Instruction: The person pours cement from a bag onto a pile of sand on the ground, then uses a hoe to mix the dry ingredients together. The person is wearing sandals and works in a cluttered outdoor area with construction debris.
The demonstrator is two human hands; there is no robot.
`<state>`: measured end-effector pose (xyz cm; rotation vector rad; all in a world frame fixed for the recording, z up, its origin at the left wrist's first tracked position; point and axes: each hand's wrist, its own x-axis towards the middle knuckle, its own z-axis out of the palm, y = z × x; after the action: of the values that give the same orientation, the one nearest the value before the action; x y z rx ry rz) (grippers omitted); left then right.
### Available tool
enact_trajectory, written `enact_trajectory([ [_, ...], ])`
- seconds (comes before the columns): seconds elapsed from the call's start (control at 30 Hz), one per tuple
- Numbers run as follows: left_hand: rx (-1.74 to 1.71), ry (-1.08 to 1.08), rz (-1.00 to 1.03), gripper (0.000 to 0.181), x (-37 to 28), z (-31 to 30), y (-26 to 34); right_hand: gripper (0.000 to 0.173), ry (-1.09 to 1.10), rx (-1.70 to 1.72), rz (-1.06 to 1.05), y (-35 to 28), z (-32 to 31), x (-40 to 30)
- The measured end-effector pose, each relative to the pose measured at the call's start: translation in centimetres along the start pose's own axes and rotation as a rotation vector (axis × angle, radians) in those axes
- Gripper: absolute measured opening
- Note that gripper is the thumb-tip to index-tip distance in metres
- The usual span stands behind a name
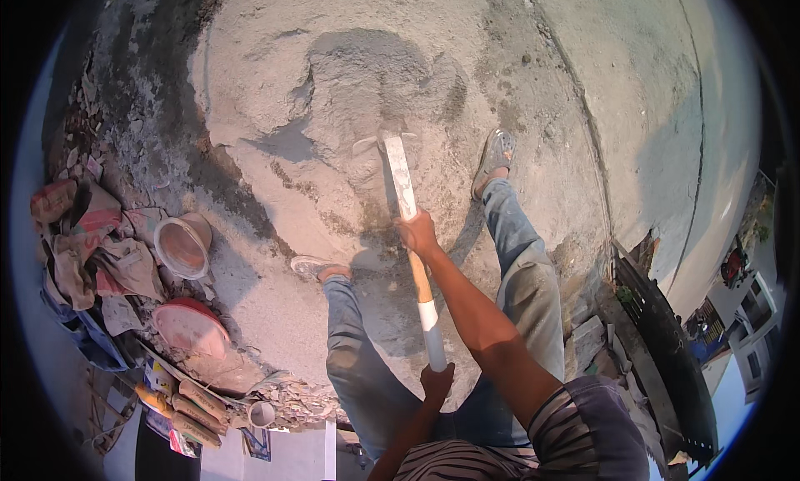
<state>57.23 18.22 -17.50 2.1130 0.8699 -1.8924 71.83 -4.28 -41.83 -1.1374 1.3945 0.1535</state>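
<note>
A long-handled hoe [429, 321], its wooden handle partly white, runs from my waist out to a pile of grey cement or sand mix [369, 74]. Near the end of the handle, my left hand [437, 381] is closed around it. Farther up the handle my right hand [417, 232] grips it, the arm reaching forward. The hoe's head [389, 134] rests at the near side of the pile, its blade partly buried in the mix. My two feet stand apart on either side of the handle.
To the left lie a bucket [182, 246], a red basin [190, 328], crumpled cement sacks [128, 265] and rubble. Full bags [197, 412] lie at the lower left. A dark metal piece [665, 350] and broken slabs [587, 343] are at the right, near a wall.
</note>
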Motion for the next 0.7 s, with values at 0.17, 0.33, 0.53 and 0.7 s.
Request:
enact_trajectory([
  [0.17, 0.612, -0.210, -0.152, 0.073, 0.5, 0.3, -6.7, 0.024, -0.007, 0.256, 0.215, -3.8, -4.9, -8.6],
  [0.33, 0.488, -0.110, 0.358, 0.056, 3.7, -1.9, 8.1, 0.017, 0.057, 0.521, 0.064, -17.1, -12.2, -0.8],
  [0.53, 0.253, -0.105, 0.822, 0.033, 7.2, -10.9, 32.1, 0.011, 0.246, 0.589, -0.251, -33.7, -14.4, 15.4],
  [0.7, 0.311, -0.045, 0.713, 0.037, 4.0, -16.0, 27.7, 0.011, 0.235, 0.492, 0.065, -23.4, -8.0, 16.8],
])
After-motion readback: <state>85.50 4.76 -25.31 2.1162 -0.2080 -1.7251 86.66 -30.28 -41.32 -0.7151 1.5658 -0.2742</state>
